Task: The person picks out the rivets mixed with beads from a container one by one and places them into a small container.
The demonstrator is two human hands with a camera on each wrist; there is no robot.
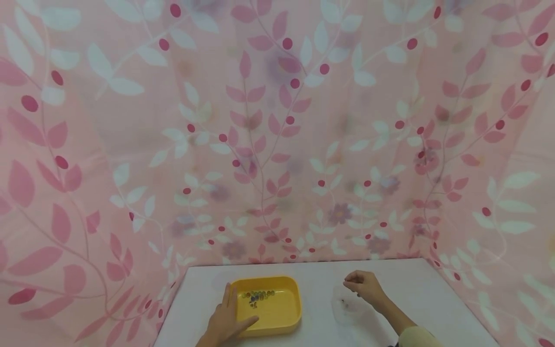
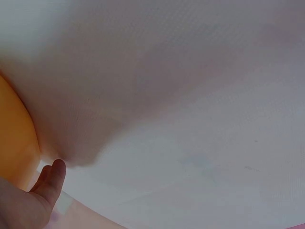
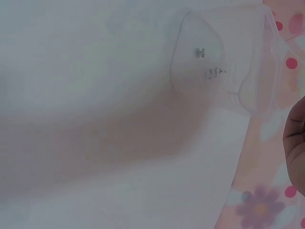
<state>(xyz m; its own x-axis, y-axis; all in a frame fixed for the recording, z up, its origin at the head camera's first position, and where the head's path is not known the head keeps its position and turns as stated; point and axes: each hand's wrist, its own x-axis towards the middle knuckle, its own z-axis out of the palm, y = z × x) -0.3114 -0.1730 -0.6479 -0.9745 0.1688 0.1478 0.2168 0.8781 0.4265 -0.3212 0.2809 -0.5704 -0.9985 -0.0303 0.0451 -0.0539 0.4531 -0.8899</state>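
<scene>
In the head view my left hand [image 1: 224,317] lies along the left side of a yellow tray [image 1: 292,308]. Its fingers are straight at the rim, the thumb spread over the near side. Several small round glassy pieces [image 1: 260,294] are grouped in the tray's upper left, with a few darker bits below them. Over a clear plastic container [image 1: 340,315], my right hand [image 1: 366,289] has its fingers bent toward the thumb; I cannot tell whether it pinches anything. Several tiny metallic pieces [image 3: 214,72] lie inside the container, seen from the right wrist.
Both the tray and the container stand on a white tabletop [image 1: 316,284]. Pink leaf-patterned cloth [image 1: 277,144] hangs behind the table and along both its sides.
</scene>
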